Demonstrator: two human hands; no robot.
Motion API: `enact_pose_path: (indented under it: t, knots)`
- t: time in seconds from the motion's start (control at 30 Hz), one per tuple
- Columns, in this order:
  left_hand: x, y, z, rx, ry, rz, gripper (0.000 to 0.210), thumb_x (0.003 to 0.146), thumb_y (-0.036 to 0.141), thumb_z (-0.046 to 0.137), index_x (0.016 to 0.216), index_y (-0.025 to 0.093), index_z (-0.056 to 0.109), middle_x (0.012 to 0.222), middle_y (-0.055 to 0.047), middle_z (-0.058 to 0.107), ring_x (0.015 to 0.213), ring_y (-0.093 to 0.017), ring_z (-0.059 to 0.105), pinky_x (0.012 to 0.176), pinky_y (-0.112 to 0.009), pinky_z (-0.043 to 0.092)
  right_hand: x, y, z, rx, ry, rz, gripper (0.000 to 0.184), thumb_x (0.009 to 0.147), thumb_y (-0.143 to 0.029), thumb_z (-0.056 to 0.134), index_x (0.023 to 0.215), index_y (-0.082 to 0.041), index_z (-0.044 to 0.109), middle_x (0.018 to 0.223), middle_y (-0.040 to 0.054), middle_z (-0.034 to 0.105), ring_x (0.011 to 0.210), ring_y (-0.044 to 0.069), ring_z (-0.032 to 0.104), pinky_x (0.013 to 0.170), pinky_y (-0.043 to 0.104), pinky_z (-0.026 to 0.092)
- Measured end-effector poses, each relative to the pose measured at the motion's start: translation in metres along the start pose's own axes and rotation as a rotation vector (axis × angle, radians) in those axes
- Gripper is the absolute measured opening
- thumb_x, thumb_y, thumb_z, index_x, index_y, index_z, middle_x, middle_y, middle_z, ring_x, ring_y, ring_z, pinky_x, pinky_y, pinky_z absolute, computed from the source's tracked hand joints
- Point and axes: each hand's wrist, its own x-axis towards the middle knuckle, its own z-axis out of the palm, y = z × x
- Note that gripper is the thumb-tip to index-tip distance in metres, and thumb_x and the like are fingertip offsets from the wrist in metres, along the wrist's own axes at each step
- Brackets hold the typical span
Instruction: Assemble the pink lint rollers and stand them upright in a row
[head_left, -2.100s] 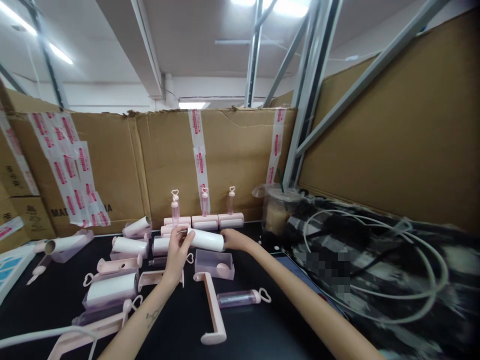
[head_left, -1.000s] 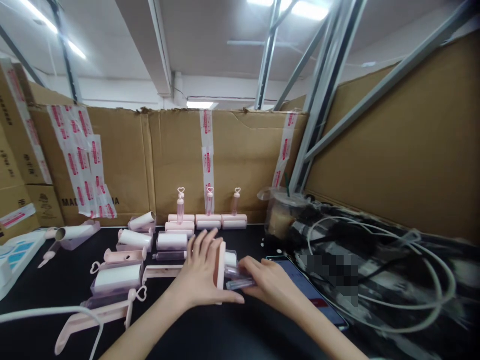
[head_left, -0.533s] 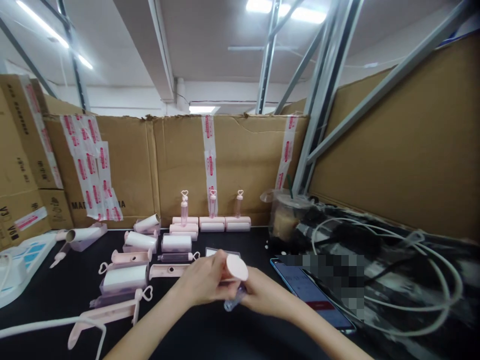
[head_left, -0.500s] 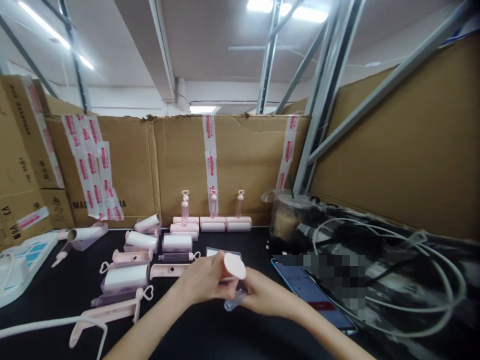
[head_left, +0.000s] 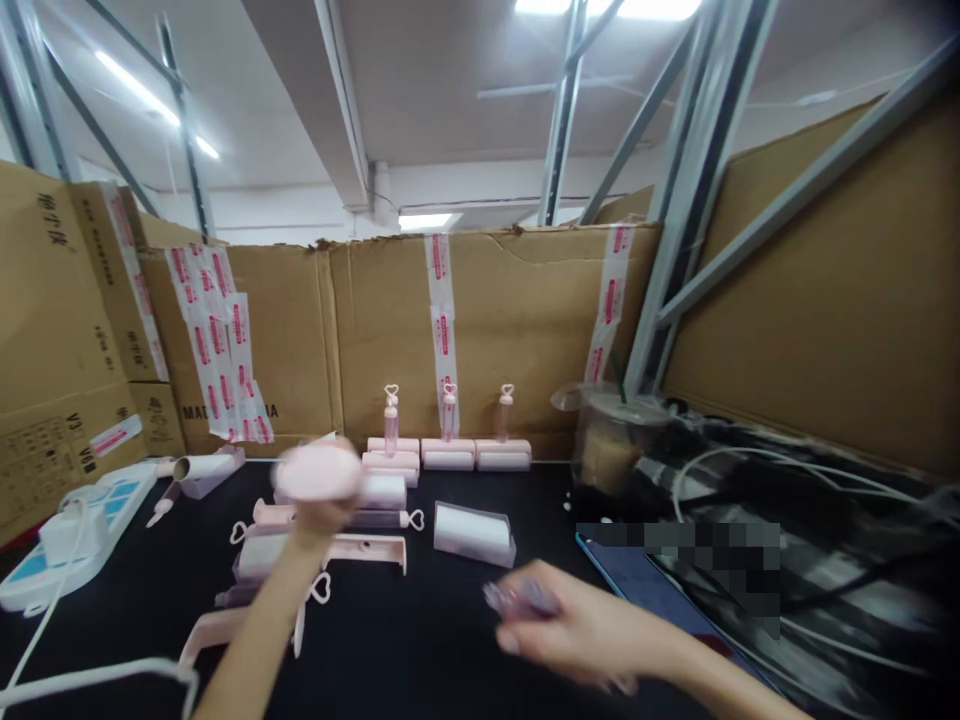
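Up goes the cardboard wall (head_left: 386,330) at twelve o'clock from the middle of the picture's lower half, red-printed tape running down it, and below it spreads the black surface (head_left: 420,640). Out wide at ten, a white power strip (head_left: 120,510)! Now the hands, well apart: left hand (head_left: 322,515) at ten o'clock, blurred, right hand (head_left: 570,620) near three, fingers curled, and both have their grip closed on something. Beyond the right one, a phone (head_left: 634,572) lies flat at three, a bagged drink cup (head_left: 606,455) stands at two. And what's in the left grip? A pink handle (head_left: 319,468), broad rounded face showing, all smeared. Back at twelve sits the row of pink-and-white rollers (head_left: 448,457). Near the middle, towards one, a white roll (head_left: 471,525) lies in a clear case (head_left: 480,550), neither hand on it. In the right grip, there it is, a clear tube (head_left: 525,598), its tip pointing to nine! Smallest of the lot, heart loops (head_left: 508,391) top the upright tubes (head_left: 450,422) at the rollers.
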Motion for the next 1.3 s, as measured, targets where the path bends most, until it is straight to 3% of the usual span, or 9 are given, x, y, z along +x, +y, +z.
enact_pose_path:
  t: [0.07,0.13,0.23,0.33,0.43,0.67,0.87,1.07,1.3]
  knots:
    - [0.01,-0.007,-0.023,-0.025,0.162,0.033,0.045,0.086,0.052,0.016,0.071,0.022,0.045,0.046,0.004,0.044,0.04,-0.014,0.047,0.047,-0.028,0.045,-0.016,0.002,-0.012,0.046,0.068,0.048,0.028,0.082,-0.046,0.046,0.08,-0.018,0.047,0.047,-0.0081,0.038,0.035,0.006,0.035,0.034,0.015,0.028]
    - [0.006,-0.009,-0.028,-0.031,0.073,0.079,0.03,0.085,0.044,0.03,0.071,0.022,0.044,0.048,0.004,0.046,0.041,-0.012,0.046,0.045,-0.025,0.043,-0.022,0.006,-0.025,-0.015,0.274,-0.017,0.024,0.083,-0.041,0.048,0.093,-0.019,0.045,0.06,-0.0048,0.049,0.047,0.008,0.044,0.044,0.016,0.037]
    - [-0.027,-0.001,-0.008,-0.007,-0.277,0.129,0.014,0.073,0.03,0.053,0.082,0.021,0.046,0.06,0.003,0.055,0.047,-0.011,0.053,0.044,-0.02,0.042,-0.012,0.016,-0.034,-0.127,0.438,-0.101,0.023,0.083,-0.028,0.047,0.104,-0.02,0.039,0.081,0.0003,0.056,0.063,0.011,0.052,0.061,0.021,0.044]
    - [-0.071,0.006,0.02,0.155,-0.846,0.332,0.026,0.069,0.025,0.06,0.091,0.02,0.048,0.078,0.001,0.059,0.058,-0.013,0.057,0.05,-0.021,0.045,0.011,0.029,-0.023,-0.214,0.367,-0.15,0.025,0.082,-0.021,0.045,0.107,-0.02,0.042,0.091,0.0029,0.056,0.07,0.012,0.056,0.069,0.025,0.046]
    - [-0.102,0.006,0.038,0.338,-1.116,0.561,0.014,0.08,0.028,0.051,0.092,0.021,0.051,0.091,-0.003,0.058,0.08,-0.019,0.058,0.068,-0.029,0.048,0.032,0.038,-0.002,-0.397,0.291,-0.202,0.03,0.08,-0.017,0.048,0.109,-0.021,0.05,0.1,0.0056,0.057,0.088,0.018,0.056,0.079,0.028,0.044]
    - [-0.134,-0.003,0.065,0.519,-0.933,0.413,0.023,0.083,0.026,0.053,0.104,0.017,0.056,0.102,-0.008,0.059,0.096,-0.023,0.054,0.083,-0.037,0.046,0.048,0.046,0.001,-0.653,0.341,-0.255,0.048,0.077,-0.005,0.043,0.122,-0.021,0.048,0.107,0.008,0.054,0.095,0.019,0.056,0.081,0.027,0.043]
    - [-0.16,0.001,0.092,0.798,-0.887,0.062,0.048,0.079,0.001,0.048,0.123,0.018,0.048,0.125,-0.02,0.049,0.099,-0.029,0.058,0.077,-0.039,0.049,0.043,0.071,-0.03,-0.727,0.385,0.068,0.047,0.084,-0.043,0.045,0.125,-0.022,0.047,0.113,0.0107,0.053,0.083,0.024,0.064,0.072,0.032,0.047]
    - [-0.135,0.012,0.135,0.723,-0.909,-0.1,0.049,0.075,0.0,0.052,0.123,0.01,0.046,0.127,-0.021,0.045,0.102,-0.026,0.056,0.081,-0.035,0.047,0.061,0.095,-0.048,-0.665,0.22,0.102,0.052,0.081,-0.053,0.044,0.123,-0.022,0.05,0.107,0.0108,0.064,0.094,0.031,0.062,0.078,0.038,0.047]
    - [-0.099,-0.013,0.18,0.722,-0.854,-0.106,0.043,0.079,0.006,0.054,0.121,0.01,0.045,0.123,-0.016,0.047,0.104,-0.024,0.053,0.084,-0.035,0.045,0.102,0.112,-0.082,-0.554,0.197,0.101,0.038,0.086,-0.037,0.051,0.119,-0.018,0.051,0.121,0.0109,0.055,0.104,0.024,0.056,0.089,0.04,0.043]
